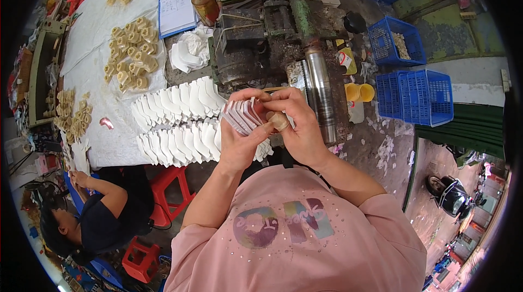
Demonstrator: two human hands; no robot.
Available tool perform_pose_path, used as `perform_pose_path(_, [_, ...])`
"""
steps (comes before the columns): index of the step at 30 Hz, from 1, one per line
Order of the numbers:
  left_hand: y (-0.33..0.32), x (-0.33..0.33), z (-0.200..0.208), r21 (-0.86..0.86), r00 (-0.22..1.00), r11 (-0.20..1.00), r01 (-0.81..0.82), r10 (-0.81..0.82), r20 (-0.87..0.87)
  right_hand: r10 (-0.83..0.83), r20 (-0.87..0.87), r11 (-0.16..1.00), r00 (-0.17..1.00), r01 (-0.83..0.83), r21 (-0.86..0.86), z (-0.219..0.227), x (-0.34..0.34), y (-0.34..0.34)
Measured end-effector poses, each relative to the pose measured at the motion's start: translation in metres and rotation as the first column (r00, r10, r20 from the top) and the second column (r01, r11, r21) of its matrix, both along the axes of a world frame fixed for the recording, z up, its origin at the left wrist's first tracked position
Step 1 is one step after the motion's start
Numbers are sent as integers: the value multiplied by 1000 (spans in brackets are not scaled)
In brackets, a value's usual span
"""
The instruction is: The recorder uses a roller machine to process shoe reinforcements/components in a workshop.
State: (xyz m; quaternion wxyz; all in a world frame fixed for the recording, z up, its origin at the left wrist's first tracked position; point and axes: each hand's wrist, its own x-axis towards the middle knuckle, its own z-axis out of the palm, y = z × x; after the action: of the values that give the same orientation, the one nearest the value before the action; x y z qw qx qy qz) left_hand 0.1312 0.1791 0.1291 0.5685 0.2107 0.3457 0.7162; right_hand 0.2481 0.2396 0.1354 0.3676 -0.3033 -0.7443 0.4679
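Note:
In front of my chest my left hand is closed round a small stack of thin white curved pieces. My right hand is closed too, with a translucent tan piece by its thumb and fingers, beside the stack. The fingertips of both hands meet around the stack's far end, so part of it is hidden. Two long rows of similar white curved pieces, a far row and a near row, lie just left of my hands.
A greasy machine with a bright metal shaft stands beyond my hands. Tan moulded parts lie in heaps on the white-covered table. A clipboard and bottle stand behind. Blue crates are right; a person sits left.

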Motion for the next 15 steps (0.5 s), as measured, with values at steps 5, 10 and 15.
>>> perform_pose_path(5, [2, 1, -5, 11, 998, 998, 57, -57, -10, 81, -10, 991, 997, -81, -104, 6, 4, 11])
perform_pose_path(10, [8, 9, -1, 11, 1000, 1000, 12, -12, -16, -89, 34, 972, 995, 79, 219, -1, 5, 4])
perform_pose_path(15, [10, 17, -3, -13, 992, 998, -67, 65, -110, -174, 41, 920, 984, 148, 363, -6, 6, 4])
